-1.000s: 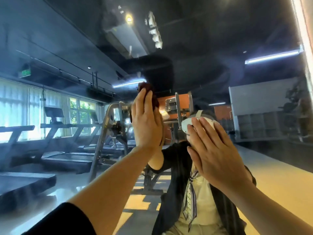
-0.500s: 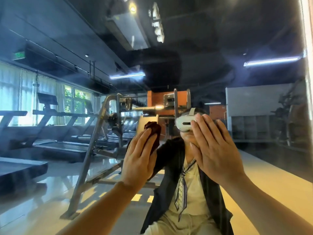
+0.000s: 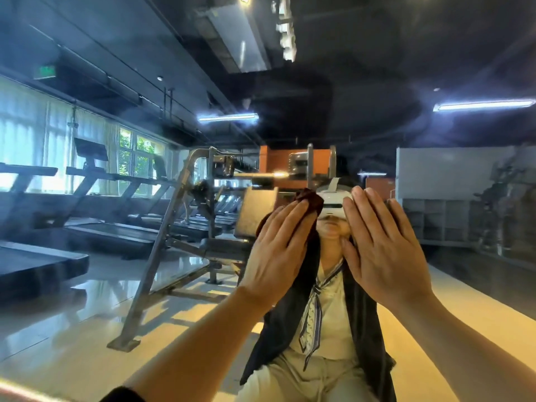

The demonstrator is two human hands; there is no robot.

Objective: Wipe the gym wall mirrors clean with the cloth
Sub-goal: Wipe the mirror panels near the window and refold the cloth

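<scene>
- Cloth [image 3: 308, 198] sits pressed against the mirror [image 3: 87, 285] under the left hand [image 3: 280, 250], whose fingers lie straight and flat over it; only a dark red-brown corner shows above the fingertips, and a darker fold seems to hang below the palm.
- A second ago that hand was high on the glass; half a second ago it was lower; now it is lower again and has slid toward the right hand [image 3: 383, 250], so the stroke runs downward and inward.
- The right hand lies flat on the glass with fingers straight and together, holding nothing. It has barely shifted across the three moments and looks like a brace while the other hand works.
- The two hands now stand just beside each other, apart by a narrow gap, at about the same height.
- Behind them the glass reflects the person's own headset [image 3: 333, 198], dark jacket and pale top.
- Further out, the reflection shows a steel weight bench frame [image 3: 162, 250], a row of treadmills [image 3: 95, 227] along bright windows [image 3: 136, 161], ceiling strip lights [image 3: 227, 117] and a glossy floor [image 3: 72, 314].
- In my judgement the wiping is mid-stroke: the central strip has been passed over from top to middle, while the lower glass and the wide areas to either side are not yet reached. Whether streaks remain I cannot tell.
</scene>
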